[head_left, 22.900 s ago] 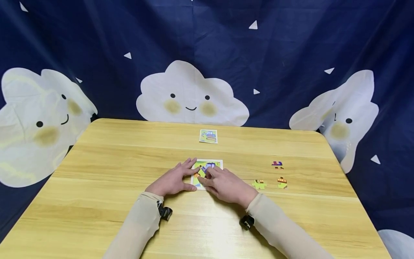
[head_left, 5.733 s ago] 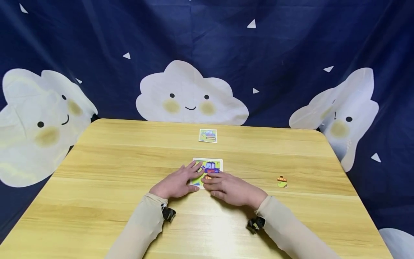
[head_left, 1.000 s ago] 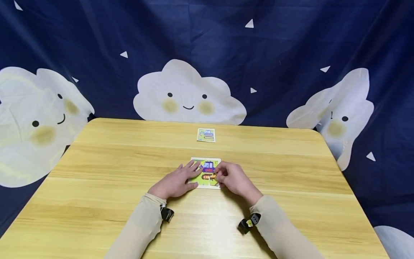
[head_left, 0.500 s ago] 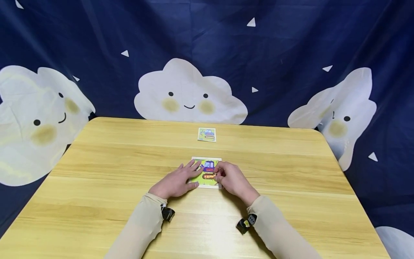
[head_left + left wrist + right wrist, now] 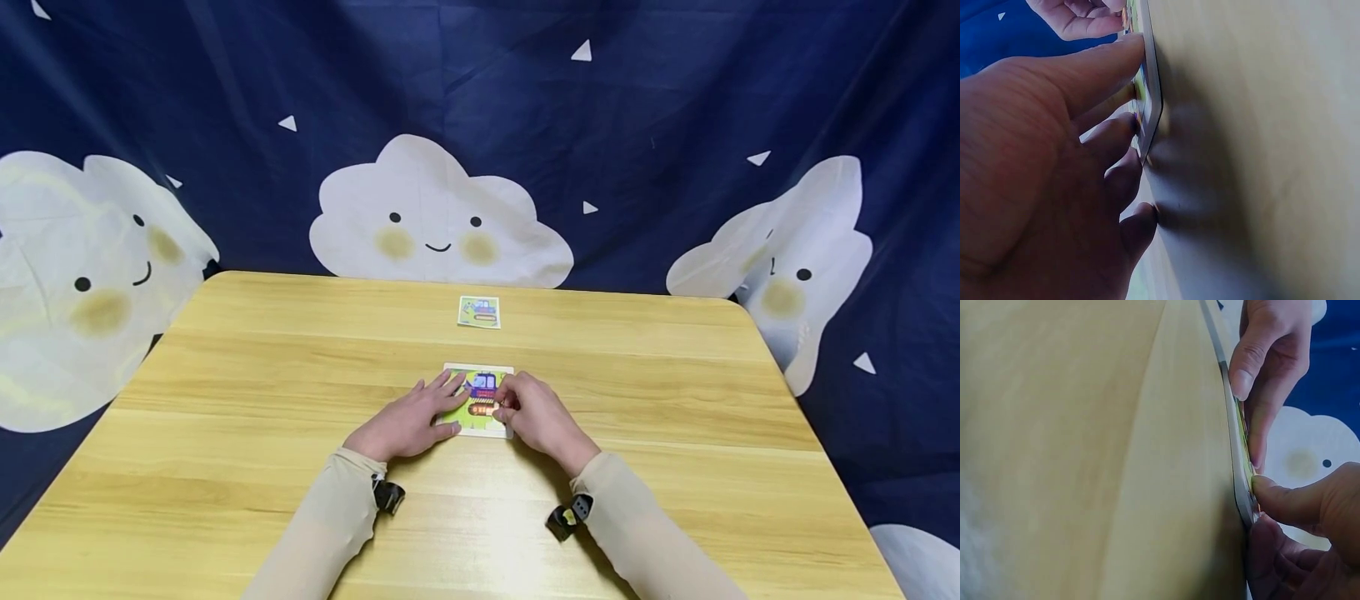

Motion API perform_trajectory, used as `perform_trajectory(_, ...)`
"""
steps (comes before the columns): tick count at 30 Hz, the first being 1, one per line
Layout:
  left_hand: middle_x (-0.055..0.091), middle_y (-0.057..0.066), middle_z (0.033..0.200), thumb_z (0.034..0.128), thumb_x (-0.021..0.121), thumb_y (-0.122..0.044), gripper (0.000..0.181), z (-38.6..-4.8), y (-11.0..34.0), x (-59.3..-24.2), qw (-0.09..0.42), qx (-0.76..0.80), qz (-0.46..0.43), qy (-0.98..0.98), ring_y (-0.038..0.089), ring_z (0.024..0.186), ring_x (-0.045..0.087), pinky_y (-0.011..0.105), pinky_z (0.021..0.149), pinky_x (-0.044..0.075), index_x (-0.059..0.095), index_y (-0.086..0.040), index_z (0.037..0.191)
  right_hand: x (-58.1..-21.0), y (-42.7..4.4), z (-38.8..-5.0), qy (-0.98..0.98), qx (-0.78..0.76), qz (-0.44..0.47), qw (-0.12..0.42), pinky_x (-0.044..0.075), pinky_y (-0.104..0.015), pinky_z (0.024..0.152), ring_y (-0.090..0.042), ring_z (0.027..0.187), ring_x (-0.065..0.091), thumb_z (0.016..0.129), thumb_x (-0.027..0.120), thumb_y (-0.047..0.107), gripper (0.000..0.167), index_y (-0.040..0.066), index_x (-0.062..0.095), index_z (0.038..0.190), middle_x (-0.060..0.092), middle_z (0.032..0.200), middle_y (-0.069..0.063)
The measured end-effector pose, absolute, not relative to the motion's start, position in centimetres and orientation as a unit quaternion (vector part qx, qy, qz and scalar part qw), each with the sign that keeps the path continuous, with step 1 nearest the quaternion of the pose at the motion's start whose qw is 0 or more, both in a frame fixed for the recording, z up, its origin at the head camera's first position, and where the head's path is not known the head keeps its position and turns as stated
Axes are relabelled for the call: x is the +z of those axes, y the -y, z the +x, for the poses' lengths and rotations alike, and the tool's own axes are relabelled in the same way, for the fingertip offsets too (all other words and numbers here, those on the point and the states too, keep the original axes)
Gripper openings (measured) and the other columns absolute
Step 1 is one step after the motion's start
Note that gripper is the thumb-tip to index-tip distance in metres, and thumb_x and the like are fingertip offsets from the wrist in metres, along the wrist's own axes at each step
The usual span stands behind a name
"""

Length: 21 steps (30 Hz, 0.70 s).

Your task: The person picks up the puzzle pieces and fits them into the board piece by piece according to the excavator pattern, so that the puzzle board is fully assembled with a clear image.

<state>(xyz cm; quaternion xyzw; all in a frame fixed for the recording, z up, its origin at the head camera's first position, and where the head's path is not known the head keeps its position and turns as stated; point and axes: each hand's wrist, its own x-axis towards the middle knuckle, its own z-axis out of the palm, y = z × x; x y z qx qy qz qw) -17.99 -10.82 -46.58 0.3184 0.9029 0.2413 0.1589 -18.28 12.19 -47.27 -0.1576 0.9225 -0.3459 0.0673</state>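
Observation:
A small framed jigsaw puzzle with a digger picture lies flat at mid-table. My left hand rests on its left side with fingers spread; in the left wrist view, the thumb presses on the frame's edge. At the lower right corner of the picture, my right hand pinches a puzzle piece between curled fingers and thumb. The piece is mostly hidden by those fingers. From the right wrist view, the right thumb touches the puzzle's surface beside the frame rim.
A small picture card showing the same digger lies farther back on the wooden table. Behind the far edge hangs a dark blue curtain with white clouds. Black cameras are strapped to both wrists.
Earlier, loose pieces lay right of the puzzle; the last one has left that spot and my right hand has come to the puzzle's lower right corner. Over the last second both hands barely move.

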Motion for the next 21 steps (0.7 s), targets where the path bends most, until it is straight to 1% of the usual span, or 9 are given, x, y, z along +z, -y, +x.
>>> perform_trajectory(7,0.02,0.011,0.161,0.101,0.057,-0.024,0.054,-18.0,10.8,-46.6,0.158,0.244,0.32,-0.902,0.032,0.147,0.01,0.054,0.116,0.013,0.04,-0.006,0.149,-47.3,-12.1,-18.4,-0.93,-0.329,-0.152,0.063,0.046,-0.032,0.067,-0.015,0.073,0.051,0.084,0.078,0.008,0.021,0.009,0.061,0.096,0.053,0.084,0.002)
perform_trajectory(16,0.019,0.01,0.161,0.1009,0.057,-0.024,0.055,-17.9,10.9,-46.6,0.163,0.24,0.314,-0.904,0.032,0.147,0.009,0.054,0.116,0.013,0.04,-0.006,0.149,-46.7,-11.5,-18.8,-0.935,-0.298,-0.16,0.107,0.048,-0.033,0.07,-0.016,0.077,0.052,0.086,0.075,0.005,0.021,0.009,0.056,0.094,0.052,0.088,0.0)
perform_trajectory(21,0.019,0.011,0.161,0.1006,0.057,-0.024,0.055,-18.0,10.8,-46.6,0.159,0.239,0.317,-0.904,0.032,0.147,0.01,0.054,0.116,0.013,0.04,-0.006,0.149,-46.6,-11.1,-18.7,-0.944,-0.269,-0.156,0.113,0.047,-0.032,0.069,-0.018,0.077,0.051,0.087,0.073,0.006,0.021,0.011,0.054,0.094,0.049,0.09,0.0)
